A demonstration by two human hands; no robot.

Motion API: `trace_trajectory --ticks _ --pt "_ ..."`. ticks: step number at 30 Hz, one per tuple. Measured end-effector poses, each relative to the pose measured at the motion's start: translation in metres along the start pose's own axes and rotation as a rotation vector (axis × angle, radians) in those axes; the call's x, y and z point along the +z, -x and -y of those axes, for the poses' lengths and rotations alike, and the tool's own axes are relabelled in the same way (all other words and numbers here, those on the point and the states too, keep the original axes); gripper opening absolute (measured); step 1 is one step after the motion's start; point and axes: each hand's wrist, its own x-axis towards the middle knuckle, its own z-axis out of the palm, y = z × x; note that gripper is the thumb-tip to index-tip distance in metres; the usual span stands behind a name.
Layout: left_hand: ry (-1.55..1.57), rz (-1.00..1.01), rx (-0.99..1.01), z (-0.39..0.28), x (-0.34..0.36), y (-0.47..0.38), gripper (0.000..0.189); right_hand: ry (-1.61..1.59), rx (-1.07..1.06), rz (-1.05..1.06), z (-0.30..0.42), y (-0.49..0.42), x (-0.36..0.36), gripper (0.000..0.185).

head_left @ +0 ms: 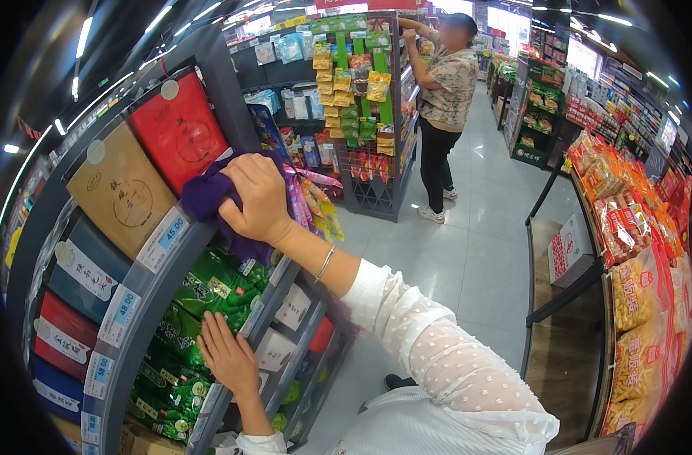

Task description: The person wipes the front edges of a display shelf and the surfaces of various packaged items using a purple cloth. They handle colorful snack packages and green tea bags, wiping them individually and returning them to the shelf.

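My right hand (258, 199) is closed around a bunched purple cloth (206, 190). It presses the cloth near the end of the upper shelf, beside a red packaged box (181, 131) and a tan one (121, 193). One shelf lower, my left hand (229, 352) lies with its fingers spread on green plastic bags (175, 335) bearing writing; nothing is in its grip. A price-tag strip (164, 239) runs along the shelf's front edge. Part of the cloth hangs below my right wrist, and the shelf edge behind it is hidden.
Pink and yellow packets (317, 205) hang past the shelf end. A wire rack (369, 170) of snack packets stands beyond, where another person (445, 85) reaches up. On my right, a wooden stand (508, 369) holds bagged snacks (636, 347), with a white carton (571, 250) underneath.
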Motion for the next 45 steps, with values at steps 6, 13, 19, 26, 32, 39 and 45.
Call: trace_trajectory --ticks 6,13,19,26,32,39,45 --pt "-0.036 0.042 -0.043 0.005 -0.001 0.004 0.058 -0.004 0.047 -0.014 0.009 0.002 0.011 0.025" --pt "0.016 0.01 -0.038 0.0 0.0 -0.003 0.058 -0.154 0.037 0.083 0.061 0.004 0.013 0.028" --pt "0.057 -0.022 -0.013 0.01 0.002 0.005 0.034 -0.272 -0.059 0.176 0.096 0.006 0.022 0.035" --pt "0.142 0.002 -0.057 0.004 -0.013 -0.001 0.05 -0.294 -0.077 0.246 0.088 0.006 0.018 0.036" --pt "0.404 -0.018 -0.091 0.008 -0.034 0.002 0.046 -0.27 -0.044 0.252 0.09 0.01 0.017 0.034" --pt "0.348 -0.151 -0.114 0.043 -0.054 0.015 0.045 -0.746 0.566 0.164 0.069 -0.015 0.003 0.02" --pt "0.259 -0.09 -0.18 0.068 -0.051 0.03 0.048 -0.328 -0.137 -0.29 0.074 -0.214 0.022 0.026"
